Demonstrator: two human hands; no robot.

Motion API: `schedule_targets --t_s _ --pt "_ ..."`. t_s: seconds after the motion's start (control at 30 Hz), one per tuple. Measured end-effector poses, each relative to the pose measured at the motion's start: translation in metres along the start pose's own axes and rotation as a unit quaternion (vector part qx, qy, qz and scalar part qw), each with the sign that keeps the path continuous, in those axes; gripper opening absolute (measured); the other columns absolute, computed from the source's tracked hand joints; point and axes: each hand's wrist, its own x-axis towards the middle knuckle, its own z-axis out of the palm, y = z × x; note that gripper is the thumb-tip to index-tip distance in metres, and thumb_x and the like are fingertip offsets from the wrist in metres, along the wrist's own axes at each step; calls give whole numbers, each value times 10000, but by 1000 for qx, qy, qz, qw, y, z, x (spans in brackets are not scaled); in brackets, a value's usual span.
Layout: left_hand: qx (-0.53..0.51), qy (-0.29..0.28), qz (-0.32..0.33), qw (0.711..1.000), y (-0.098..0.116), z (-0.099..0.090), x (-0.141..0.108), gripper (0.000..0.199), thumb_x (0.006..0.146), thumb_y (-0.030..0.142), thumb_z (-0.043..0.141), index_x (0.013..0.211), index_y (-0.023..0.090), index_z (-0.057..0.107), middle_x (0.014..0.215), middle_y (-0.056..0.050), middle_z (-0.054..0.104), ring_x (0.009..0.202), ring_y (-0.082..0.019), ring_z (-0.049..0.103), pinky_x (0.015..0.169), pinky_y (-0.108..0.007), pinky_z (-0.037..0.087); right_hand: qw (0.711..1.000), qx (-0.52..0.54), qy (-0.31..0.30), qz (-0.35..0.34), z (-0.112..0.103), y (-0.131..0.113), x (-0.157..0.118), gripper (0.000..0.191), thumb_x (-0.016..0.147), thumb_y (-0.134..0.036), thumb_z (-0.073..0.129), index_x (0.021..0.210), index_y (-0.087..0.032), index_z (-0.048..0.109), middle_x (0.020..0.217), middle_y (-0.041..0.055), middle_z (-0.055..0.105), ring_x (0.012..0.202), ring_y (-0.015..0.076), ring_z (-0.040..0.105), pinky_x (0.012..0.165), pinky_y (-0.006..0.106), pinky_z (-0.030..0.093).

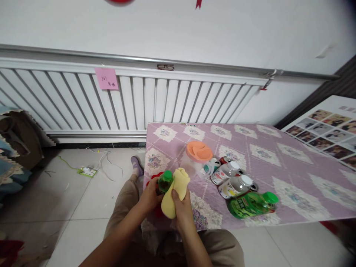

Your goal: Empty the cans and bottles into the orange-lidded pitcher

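Observation:
My left hand (151, 195) is wrapped round a bottle with a green cap (166, 178); most of its body is hidden by my fingers and the cloth. In my right hand (182, 207) is a folded yellow cloth (178, 189), thumb on top, held against the bottle's side. Something red (159, 211) lies under and beside my left hand at the table's near left corner. Just beyond my hands stands a clear container with an orange lid (199, 151).
Right of my hands, cans and bottles are grouped: a green-and-white can (211, 167), white-capped bottles (235, 187) and a green bottle (247, 205). A purple floral tablecloth (261, 152) covers the table. Behind is a white radiator (150, 100); a power strip (87, 171) lies on the floor.

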Motion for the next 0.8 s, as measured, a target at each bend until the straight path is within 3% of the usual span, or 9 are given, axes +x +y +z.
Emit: schedule_targets --t_s 0.27,0.43,0.53,0.7,0.8 --pt "48 -20 20 998 0 -6 1 611 684 172 794 1260 174 591 1208 -124 650 1121 -292 614 976 -419 501 998 47 1 52 -5 15 7 638 681 -451 793 1230 -243 543 1015 42 749 870 257 719 805 390 575" --pt "61 -32 28 997 -4 -8 -1 598 723 176 726 1293 176 545 1221 -114 637 1130 -271 610 982 -416 495 994 85 -10 60 -13 9 4 650 657 -463 842 1208 -255 566 1020 32 763 893 248 724 829 381 573" --pt "77 -3 27 997 -4 -14 -4 538 745 120 631 1273 178 540 1240 -109 633 1136 -239 611 991 -386 488 990 123 -15 69 -24 1 3 725 639 -474 864 1263 -257 566 1009 32 774 903 250 728 868 397 563" --pt "107 89 -20 990 11 -29 -20 188 800 180 540 978 176 602 918 -54 665 824 -197 632 776 -327 506 973 190 8 128 -53 -5 4 778 573 -490 890 1249 -217 620 1007 65 790 920 288 737 926 457 544" --pt "70 23 -10 997 29 -23 -37 113 849 264 509 854 193 597 777 -14 619 695 -166 570 669 -284 457 962 217 17 167 -70 -1 3 676 606 -557 840 1167 -213 684 998 69 794 990 299 728 964 459 527"
